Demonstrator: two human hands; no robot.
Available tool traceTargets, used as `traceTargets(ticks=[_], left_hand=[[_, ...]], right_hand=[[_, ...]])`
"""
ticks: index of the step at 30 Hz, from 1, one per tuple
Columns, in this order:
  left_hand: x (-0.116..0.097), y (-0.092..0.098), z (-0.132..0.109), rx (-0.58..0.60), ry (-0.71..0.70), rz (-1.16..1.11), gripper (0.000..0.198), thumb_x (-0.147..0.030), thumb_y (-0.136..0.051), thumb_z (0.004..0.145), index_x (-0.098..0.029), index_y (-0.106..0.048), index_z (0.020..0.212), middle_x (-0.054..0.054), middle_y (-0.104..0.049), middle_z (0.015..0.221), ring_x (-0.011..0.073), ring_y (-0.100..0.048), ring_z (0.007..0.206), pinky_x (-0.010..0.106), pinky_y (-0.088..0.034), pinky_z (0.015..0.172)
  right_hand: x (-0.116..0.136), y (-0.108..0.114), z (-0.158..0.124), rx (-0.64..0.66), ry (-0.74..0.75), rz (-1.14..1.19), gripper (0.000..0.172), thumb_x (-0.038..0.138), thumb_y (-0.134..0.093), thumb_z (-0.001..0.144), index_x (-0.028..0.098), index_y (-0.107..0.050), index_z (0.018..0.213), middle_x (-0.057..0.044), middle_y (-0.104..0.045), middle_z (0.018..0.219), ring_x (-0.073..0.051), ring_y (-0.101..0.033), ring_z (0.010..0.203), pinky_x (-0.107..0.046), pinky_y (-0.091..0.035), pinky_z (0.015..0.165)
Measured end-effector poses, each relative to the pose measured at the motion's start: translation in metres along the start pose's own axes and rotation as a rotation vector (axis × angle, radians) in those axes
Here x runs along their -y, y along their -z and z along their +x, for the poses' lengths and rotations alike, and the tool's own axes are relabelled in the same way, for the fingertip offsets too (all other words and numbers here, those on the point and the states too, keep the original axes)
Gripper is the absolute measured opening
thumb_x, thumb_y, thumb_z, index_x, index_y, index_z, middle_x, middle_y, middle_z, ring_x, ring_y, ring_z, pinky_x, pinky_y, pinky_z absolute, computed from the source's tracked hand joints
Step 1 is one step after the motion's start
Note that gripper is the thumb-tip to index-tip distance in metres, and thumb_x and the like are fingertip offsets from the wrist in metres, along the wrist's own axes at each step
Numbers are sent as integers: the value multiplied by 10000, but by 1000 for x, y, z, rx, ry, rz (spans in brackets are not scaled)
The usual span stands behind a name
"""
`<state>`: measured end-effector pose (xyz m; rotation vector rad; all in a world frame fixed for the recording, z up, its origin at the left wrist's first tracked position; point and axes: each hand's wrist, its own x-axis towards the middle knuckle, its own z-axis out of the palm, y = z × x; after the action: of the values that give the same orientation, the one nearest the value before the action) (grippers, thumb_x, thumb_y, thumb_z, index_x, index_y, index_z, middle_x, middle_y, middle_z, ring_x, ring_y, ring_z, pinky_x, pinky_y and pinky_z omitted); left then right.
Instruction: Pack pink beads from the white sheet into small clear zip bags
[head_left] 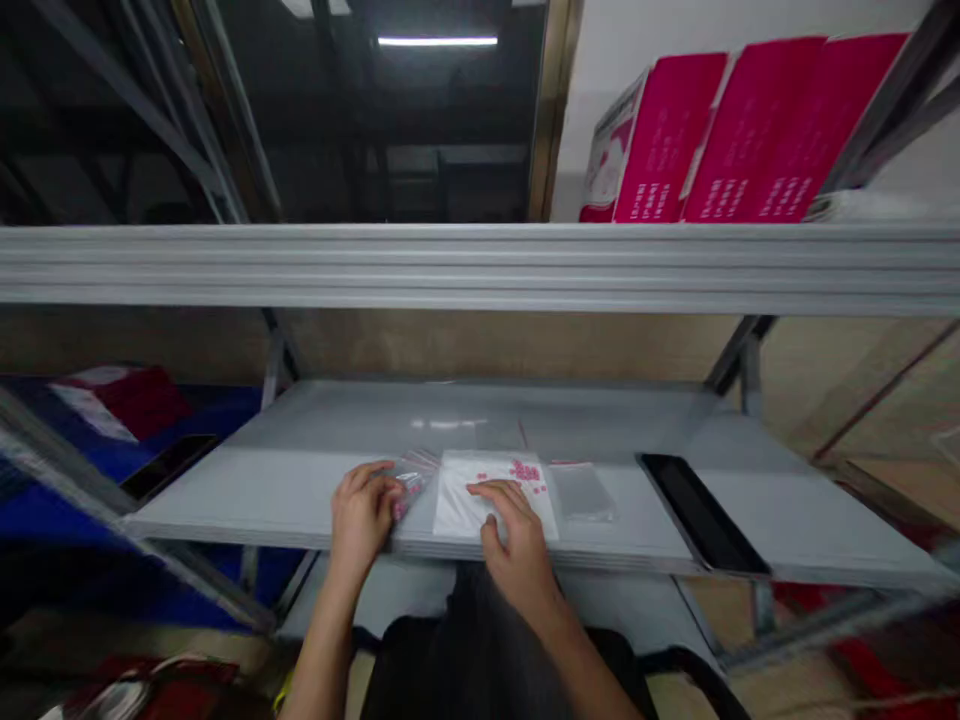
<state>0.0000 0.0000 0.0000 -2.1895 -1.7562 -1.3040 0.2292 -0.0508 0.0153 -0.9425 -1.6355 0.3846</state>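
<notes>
My left hand has its fingers curled at the near edge of a small clear zip bag with some pink pieces inside. Beside that bag, a white sheet lies flat at the table's front edge. Small pink pieces are clustered at its far right, with a few more near its middle. Over the sheet hovers or rests my right hand, fingers stretched out and thumb apart; contact with the sheet cannot be made out. Just right of the sheet lies another clear zip bag, flat.
A black phone or tablet lies on the right of the grey table. A metal beam crosses above, carrying pink boxes. Another dark device and a red-and-white box rest on a blue surface at left.
</notes>
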Motion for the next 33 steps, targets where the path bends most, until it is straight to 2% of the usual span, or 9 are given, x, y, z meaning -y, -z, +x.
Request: traceTargets(ticks=[5, 12, 15, 18, 21, 25, 29, 31, 33], left_hand=[[-7, -1, 6, -104, 42, -9, 231, -276, -532, 844, -196, -707, 717, 125, -715, 1054, 317, -602, 1019, 506, -448, 933], [-39, 25, 8, -205, -6, -137, 239, -256, -506, 882, -198, -668, 715, 101, -704, 1027, 268, -636, 994, 444, -489, 906], [-69, 44, -6, -68, -113, -289, 248, -223, -516, 908, -207, -678, 721, 74, -690, 1088, 206, -665, 945, 341, -522, 851], [-89, 53, -22, 74, -170, -457, 231, -171, -541, 897, -205, -700, 732, 83, -684, 1111, 177, -683, 856, 288, -527, 773], [-92, 51, -36, 150, -47, -580, 209, -188, -585, 870, -207, -711, 705, 89, -707, 1036, 231, -666, 976, 298, -516, 786], [-85, 38, -50, 220, 273, -871, 131, -308, -672, 813, -204, -716, 879, 91, -680, 1107, 151, -645, 674, 271, -513, 624], [-92, 33, -61, 61, 543, -859, 325, -409, -728, 747, -201, -678, 992, 48, -691, 955, 147, -620, 703, 252, -495, 686], [-105, 34, -65, -20, 583, -834, 302, -435, -741, 721, -201, -659, 893, 8, -651, 807, 152, -597, 708, 228, -477, 664], [-120, 35, -71, 81, 541, -863, 279, -456, -709, 748, -194, -612, 756, -23, -565, 671, 137, -543, 626, 210, -443, 587]], right_hand=[[-1, 7, -6, -178, -88, 76, 316, 57, -427, 778, 200, -685, 892, -43, -697, 886, -200, -640, 883, -334, -489, 817], [10, 7, 2, -176, -466, 438, 170, 260, -587, 803, 185, -704, 901, -68, -715, 903, -208, -650, 844, -332, -499, 772], [19, 17, 10, -69, -609, 656, 293, 412, -661, 789, 177, -713, 957, -64, -705, 873, -173, -621, 738, -277, -486, 634], [26, 30, 11, 69, -663, 697, 266, 417, -759, 718, 161, -711, 768, -3, -640, 657, -111, -543, 573, -224, -426, 539], [28, 44, 1, 151, -711, 670, 285, 400, -800, 689, 149, -674, 641, 28, -587, 536, -80, -497, 501, -203, -401, 511], [30, 57, -18, 219, -773, 707, 314, 429, -823, 662, 142, -698, 690, 9, -634, 556, -82, -542, 512, -195, -416, 506], [34, 61, -30, 227, -827, 692, 386, 481, -844, 605, 141, -677, 676, -2, -648, 551, -86, -549, 483, -182, -390, 446], [37, 58, -35, 240, -842, 657, 411, 508, -831, 609, 140, -653, 648, 4, -632, 529, -71, -517, 448, -173, -365, 420], [39, 53, -40, 287, -839, 633, 431, 528, -821, 610, 142, -630, 628, 17, -608, 505, -55, -477, 417, -164, -339, 401]])
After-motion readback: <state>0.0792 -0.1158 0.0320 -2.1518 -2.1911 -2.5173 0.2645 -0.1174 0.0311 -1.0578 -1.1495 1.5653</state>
